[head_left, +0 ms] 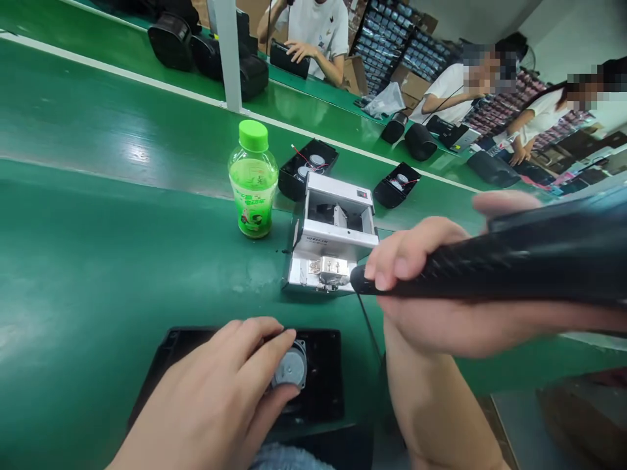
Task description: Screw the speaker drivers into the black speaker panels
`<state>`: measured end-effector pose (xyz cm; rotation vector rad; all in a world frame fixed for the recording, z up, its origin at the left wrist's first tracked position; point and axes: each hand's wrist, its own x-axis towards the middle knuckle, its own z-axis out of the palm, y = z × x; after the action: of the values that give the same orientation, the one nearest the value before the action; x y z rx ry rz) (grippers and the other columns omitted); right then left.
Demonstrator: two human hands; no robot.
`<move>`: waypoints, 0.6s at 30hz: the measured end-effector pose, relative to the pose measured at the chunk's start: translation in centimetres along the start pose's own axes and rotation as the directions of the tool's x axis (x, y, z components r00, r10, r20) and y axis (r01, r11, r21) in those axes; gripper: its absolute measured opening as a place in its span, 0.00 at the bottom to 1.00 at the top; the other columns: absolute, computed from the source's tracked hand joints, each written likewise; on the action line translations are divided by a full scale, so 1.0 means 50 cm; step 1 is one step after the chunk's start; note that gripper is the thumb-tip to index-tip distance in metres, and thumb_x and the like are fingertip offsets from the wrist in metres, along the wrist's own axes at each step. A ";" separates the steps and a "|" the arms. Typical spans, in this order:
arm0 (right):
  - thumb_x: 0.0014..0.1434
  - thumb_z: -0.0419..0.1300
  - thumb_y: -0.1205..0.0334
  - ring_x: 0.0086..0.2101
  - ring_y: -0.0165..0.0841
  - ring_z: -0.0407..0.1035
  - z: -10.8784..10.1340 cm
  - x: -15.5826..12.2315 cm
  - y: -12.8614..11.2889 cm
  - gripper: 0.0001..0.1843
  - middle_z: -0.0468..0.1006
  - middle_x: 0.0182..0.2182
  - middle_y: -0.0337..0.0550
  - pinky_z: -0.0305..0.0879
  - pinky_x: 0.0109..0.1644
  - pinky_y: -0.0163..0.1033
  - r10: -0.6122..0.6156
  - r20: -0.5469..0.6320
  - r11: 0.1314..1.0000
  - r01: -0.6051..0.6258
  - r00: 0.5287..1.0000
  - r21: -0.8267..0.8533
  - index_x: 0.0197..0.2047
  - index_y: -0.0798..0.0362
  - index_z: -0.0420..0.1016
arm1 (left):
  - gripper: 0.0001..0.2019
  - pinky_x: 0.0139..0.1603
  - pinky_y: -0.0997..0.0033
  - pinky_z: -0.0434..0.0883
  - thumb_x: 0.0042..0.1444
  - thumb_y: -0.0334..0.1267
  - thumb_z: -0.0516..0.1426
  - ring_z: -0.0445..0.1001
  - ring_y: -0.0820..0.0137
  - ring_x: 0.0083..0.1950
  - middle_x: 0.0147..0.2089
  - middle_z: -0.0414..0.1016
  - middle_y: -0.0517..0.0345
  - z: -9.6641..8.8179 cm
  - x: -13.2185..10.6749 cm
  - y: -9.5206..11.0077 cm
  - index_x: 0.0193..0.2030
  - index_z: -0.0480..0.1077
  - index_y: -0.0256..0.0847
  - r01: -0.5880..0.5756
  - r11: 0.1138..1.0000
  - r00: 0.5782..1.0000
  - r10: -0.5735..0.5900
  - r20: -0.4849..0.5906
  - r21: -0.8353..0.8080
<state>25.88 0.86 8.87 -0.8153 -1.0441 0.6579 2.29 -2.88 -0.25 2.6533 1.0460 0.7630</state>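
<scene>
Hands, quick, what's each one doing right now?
Left hand: closed over a round metal hub in a black plastic casing.
Right hand: closed, holding a corded electric screwdriver.

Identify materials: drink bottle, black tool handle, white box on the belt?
The drink bottle looks like clear glossy plastic, with bright highlights and green liquid showing through. The black tool handle seems plastic or rubber, with a faintly textured sheen. The white box is probably painted sheet metal, given its thin folded edges, though plastic can't be ruled out.
</scene>
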 end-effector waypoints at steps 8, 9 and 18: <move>0.56 0.66 0.20 0.16 0.37 0.68 0.036 0.007 0.038 0.36 0.78 0.21 0.33 0.65 0.17 0.43 0.033 0.038 0.995 -0.029 0.999 -0.091 0.49 0.43 0.80 | 0.14 0.35 0.53 0.85 0.67 0.37 0.62 0.84 0.55 0.41 0.48 0.84 0.47 -0.006 -0.011 0.008 0.57 0.82 0.39 -0.029 0.998 0.995 0.024 0.097 0.054; 0.55 0.66 0.20 0.17 0.37 0.68 0.037 0.006 0.036 0.37 0.78 0.21 0.33 0.64 0.17 0.44 0.040 0.020 0.995 -0.038 0.999 -0.097 0.51 0.42 0.80 | 0.15 0.35 0.52 0.86 0.65 0.38 0.65 0.84 0.54 0.40 0.47 0.85 0.47 -0.006 -0.010 0.010 0.56 0.83 0.39 -0.041 0.997 0.991 0.033 0.132 0.058; 0.63 0.46 0.15 0.11 0.32 0.60 0.030 0.006 0.071 0.46 0.71 0.17 0.30 0.57 0.12 0.39 -0.161 -0.081 0.981 0.151 0.984 -0.120 0.56 0.46 0.79 | 0.25 0.50 0.42 0.89 0.63 0.33 0.68 0.87 0.46 0.54 0.58 0.87 0.42 0.002 0.013 0.011 0.67 0.80 0.38 0.056 0.998 0.869 -0.057 0.491 0.015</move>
<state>24.25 3.42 6.43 -0.8440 -1.0584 0.4274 3.07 -2.83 0.13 2.5883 0.9653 0.0517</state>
